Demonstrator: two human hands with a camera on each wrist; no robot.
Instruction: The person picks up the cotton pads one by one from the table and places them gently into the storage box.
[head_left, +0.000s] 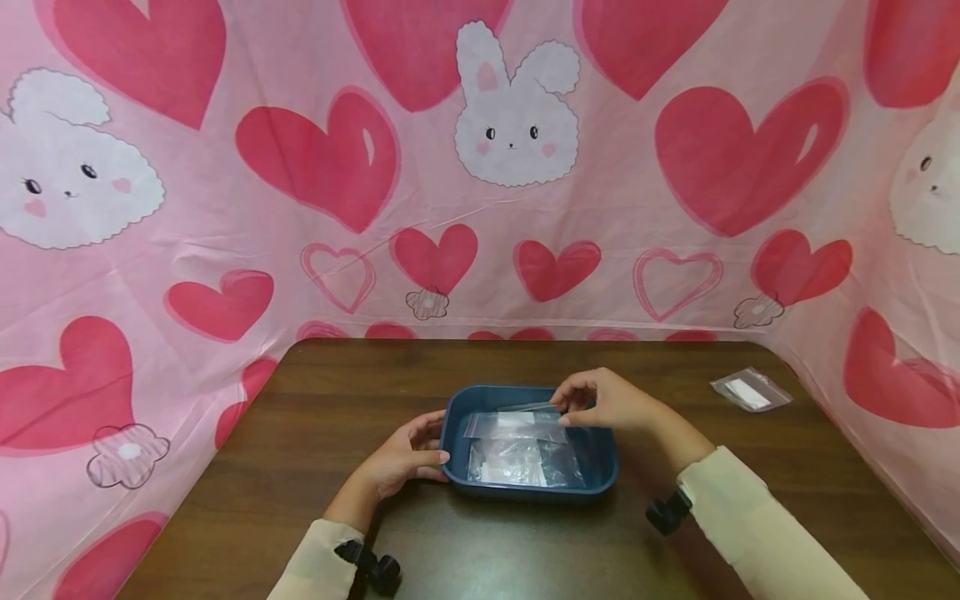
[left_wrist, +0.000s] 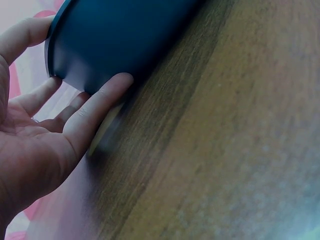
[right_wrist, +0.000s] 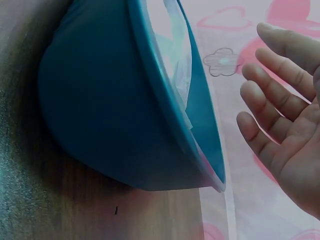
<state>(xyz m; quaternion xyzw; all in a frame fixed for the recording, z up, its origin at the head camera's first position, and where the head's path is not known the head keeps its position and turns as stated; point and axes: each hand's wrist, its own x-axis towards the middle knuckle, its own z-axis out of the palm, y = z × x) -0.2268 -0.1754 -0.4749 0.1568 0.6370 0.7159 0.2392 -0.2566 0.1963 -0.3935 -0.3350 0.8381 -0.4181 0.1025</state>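
Note:
A dark blue plastic bin [head_left: 525,492] sits on the table, with clear zip-lock bags [head_left: 525,454] holding white pieces inside it. My left hand [head_left: 408,454] holds the bin's left end; in the left wrist view its thumb [left_wrist: 112,87] lies along the outer wall and other fingertips meet the rim. Over the bin's far right corner is my right hand [head_left: 603,400], its fingertips near the edge of the upper bag. Seen from the right wrist, that hand [right_wrist: 290,110] has loosely bent, spread fingers with nothing between them, beside the bin's rim.
Another small zip-lock bag [head_left: 750,390] with a white piece lies on the brown wooden table [head_left: 360,375] at the far right. A pink cloth [head_left: 315,208] with hearts and rabbits hangs behind the table and along both sides.

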